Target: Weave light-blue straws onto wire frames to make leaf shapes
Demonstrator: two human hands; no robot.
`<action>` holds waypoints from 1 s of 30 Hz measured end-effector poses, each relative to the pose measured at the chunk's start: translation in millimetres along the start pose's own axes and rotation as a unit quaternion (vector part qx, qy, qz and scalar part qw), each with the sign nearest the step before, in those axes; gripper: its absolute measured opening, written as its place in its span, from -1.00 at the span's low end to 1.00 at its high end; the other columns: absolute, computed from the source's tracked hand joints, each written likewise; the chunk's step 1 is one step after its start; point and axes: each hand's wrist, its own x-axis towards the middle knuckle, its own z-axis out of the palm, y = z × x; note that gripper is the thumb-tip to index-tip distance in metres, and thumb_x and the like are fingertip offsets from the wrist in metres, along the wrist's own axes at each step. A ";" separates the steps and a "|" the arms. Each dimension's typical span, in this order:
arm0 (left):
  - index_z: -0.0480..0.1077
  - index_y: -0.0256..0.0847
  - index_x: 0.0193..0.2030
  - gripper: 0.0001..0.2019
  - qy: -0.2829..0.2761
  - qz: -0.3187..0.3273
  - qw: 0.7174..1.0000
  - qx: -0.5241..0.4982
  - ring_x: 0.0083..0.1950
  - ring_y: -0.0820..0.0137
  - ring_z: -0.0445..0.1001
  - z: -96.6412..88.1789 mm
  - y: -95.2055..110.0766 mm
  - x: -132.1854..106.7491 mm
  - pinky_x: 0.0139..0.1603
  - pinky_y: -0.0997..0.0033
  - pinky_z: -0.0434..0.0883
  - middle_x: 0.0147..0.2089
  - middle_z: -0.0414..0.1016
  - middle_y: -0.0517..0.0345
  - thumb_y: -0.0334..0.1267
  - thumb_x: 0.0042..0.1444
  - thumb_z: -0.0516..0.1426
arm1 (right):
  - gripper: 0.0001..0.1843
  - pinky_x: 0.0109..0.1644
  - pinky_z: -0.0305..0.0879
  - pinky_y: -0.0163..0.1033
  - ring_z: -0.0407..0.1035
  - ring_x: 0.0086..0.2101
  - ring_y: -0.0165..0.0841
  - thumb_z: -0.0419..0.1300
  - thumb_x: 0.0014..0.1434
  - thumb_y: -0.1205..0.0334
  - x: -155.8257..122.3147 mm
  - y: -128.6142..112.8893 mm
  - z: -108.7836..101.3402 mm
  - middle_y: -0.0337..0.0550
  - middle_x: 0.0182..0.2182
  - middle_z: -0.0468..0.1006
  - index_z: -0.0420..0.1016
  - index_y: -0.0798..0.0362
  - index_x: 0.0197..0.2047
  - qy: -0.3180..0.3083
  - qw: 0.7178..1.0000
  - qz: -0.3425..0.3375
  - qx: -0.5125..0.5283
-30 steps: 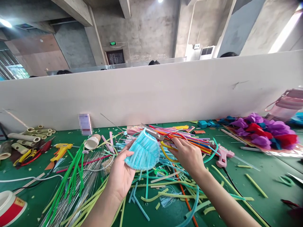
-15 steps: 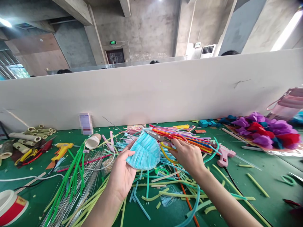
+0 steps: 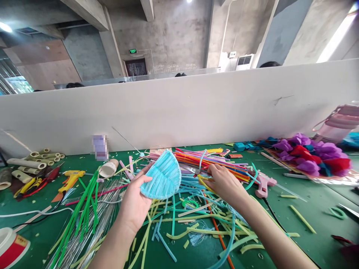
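While left hand (image 3: 135, 200) pinches blue fan (image 3: 164, 177), right hand (image 3: 226, 183) grips scissors (image 3: 196, 172), now withdrawn from its edge

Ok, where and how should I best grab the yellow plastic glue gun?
Probably by the handle, reaching from the near side: the gun lies on its side on the green table, handle angled toward you and leftward, with the black cord leaving the handle's end.

The fan (image 3: 163, 176) is light blue, streaked paler; the scissors' grips (image 3: 202, 181) red and yellow; the table (image 3: 311, 250) green.
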 end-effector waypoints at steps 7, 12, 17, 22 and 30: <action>0.57 -0.24 -0.07 -0.70 -0.063 0.007 0.994 0.084 -0.15 0.23 0.64 -5.6 14.4 0.1 -0.22 0.38 0.56 -0.09 0.67 -0.04 -0.39 0.00 0.31 | -0.92 -0.38 0.23 -0.28 0.49 -0.39 -0.27 0.25 0.14 0.22 -3.5 -6.5 -23.7 -0.15 -0.42 0.61 0.53 0.04 -0.32 -0.082 0.982 -0.002 0.171; 0.58 -0.26 -0.13 -0.70 -0.111 -0.044 0.984 0.132 -0.28 0.25 0.64 -2.4 15.3 -7.3 -0.29 0.37 0.55 -0.17 0.68 -0.07 -0.37 -0.06 0.36 | -0.57 -0.36 0.34 -0.30 0.44 -0.38 -0.37 0.11 0.26 -0.11 -0.9 -26.2 -70.5 -0.10 -0.27 0.62 0.58 0.08 -0.22 -0.087 0.815 0.043 0.572; 0.59 -0.29 -0.15 -0.70 -0.140 -0.067 0.971 0.180 -0.32 0.27 0.62 2.2 12.1 -16.1 -0.34 0.40 0.53 -0.21 0.67 -0.10 -0.34 -0.08 0.38 | -0.62 -0.39 0.29 -0.34 0.33 -0.49 -0.48 0.30 0.11 -0.08 -5.6 -34.6 -73.3 -0.24 -0.48 0.51 0.55 0.12 -0.33 -0.143 0.727 0.055 0.670; 0.58 -0.30 -0.15 -0.69 -0.122 -0.047 0.973 0.192 -0.31 0.26 0.61 3.1 11.7 -17.9 -0.33 0.38 0.54 -0.22 0.66 -0.11 -0.31 -0.09 0.39 | -0.62 -0.41 0.28 -0.35 0.32 -0.50 -0.48 0.36 0.05 -0.06 -5.1 -32.7 -72.5 -0.25 -0.51 0.49 0.56 0.14 -0.35 -0.163 0.720 0.047 0.673; 0.57 -0.31 -0.14 -0.64 -0.088 -0.015 0.978 0.188 -0.27 0.27 0.60 1.0 6.5 -13.5 -0.28 0.37 0.54 -0.21 0.66 -0.08 -0.29 -0.13 0.41 | -0.61 -0.37 0.35 -0.31 0.40 -0.43 -0.40 0.26 0.17 -0.07 -4.1 -35.5 -63.9 -0.17 -0.44 0.52 0.51 0.14 -0.27 -0.152 0.759 0.022 0.633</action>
